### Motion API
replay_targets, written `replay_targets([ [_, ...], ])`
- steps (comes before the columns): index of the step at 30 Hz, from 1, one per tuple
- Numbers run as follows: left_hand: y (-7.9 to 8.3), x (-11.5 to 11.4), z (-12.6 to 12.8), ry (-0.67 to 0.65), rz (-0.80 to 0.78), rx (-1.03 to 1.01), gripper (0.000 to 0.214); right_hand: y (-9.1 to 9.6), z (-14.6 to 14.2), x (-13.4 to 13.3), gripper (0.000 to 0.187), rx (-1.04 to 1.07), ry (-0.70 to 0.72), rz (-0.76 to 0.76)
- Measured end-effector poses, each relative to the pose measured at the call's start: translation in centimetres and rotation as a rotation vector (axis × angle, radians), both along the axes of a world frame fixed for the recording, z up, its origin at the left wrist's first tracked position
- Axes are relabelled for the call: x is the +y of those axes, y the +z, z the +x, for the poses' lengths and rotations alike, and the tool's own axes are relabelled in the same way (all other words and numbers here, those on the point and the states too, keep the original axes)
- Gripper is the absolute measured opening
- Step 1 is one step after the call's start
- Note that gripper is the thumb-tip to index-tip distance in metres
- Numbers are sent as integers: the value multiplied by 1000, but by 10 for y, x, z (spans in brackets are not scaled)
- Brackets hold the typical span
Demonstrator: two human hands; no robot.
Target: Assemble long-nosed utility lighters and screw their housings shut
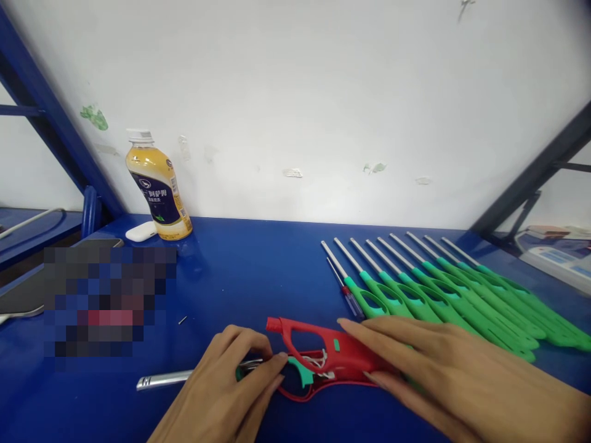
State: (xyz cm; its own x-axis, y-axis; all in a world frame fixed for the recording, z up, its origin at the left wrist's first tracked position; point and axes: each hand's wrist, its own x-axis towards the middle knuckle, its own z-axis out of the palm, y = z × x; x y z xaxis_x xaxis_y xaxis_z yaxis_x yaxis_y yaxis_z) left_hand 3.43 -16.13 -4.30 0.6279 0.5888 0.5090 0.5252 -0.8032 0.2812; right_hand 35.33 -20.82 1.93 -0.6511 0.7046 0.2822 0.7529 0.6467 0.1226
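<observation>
A red lighter shell [323, 354] lies open on the blue bench [240, 277], with a teal trigger piece [302, 371] and white wires inside it. My right hand [443, 375] lies flat on the shell's right end, fingers stretched out and pressing it down. My left hand [231, 387] pinches a metal tube [164, 380] where it meets the shell's left side; the tube sticks out to the left along the bench.
Several finished green lighters [443, 289] lie in a row at the right, a small screwdriver [344, 289] beside them. A yellow drink bottle [159, 187] and a white case [141, 231] stand by the wall. A tiny screw [183, 320] lies loose.
</observation>
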Motion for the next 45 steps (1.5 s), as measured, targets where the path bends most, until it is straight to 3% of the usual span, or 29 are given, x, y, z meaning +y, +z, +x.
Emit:
replay_targets([
  [4,0,0,0,-3,13,-11,28,-3,4,-1,72,-3,-139,-92],
  [12,-1,-1,0,28,60,-43,26,10,-16,8,48,269,-109,-348],
  [18,0,0,0,-6,-19,-17,21,4,-17,8,47,241,-129,-387],
  [25,-2,0,0,25,36,-24,27,8,-17,7,49,291,-142,-415],
  [33,0,0,0,-13,-29,-33,26,10,-21,8,44,286,-124,-438],
  [40,-5,0,-1,-9,-28,-72,26,11,-21,8,46,285,-163,-549],
  [45,0,1,-6,38,21,-48,28,7,-19,8,45,265,-149,-527],
])
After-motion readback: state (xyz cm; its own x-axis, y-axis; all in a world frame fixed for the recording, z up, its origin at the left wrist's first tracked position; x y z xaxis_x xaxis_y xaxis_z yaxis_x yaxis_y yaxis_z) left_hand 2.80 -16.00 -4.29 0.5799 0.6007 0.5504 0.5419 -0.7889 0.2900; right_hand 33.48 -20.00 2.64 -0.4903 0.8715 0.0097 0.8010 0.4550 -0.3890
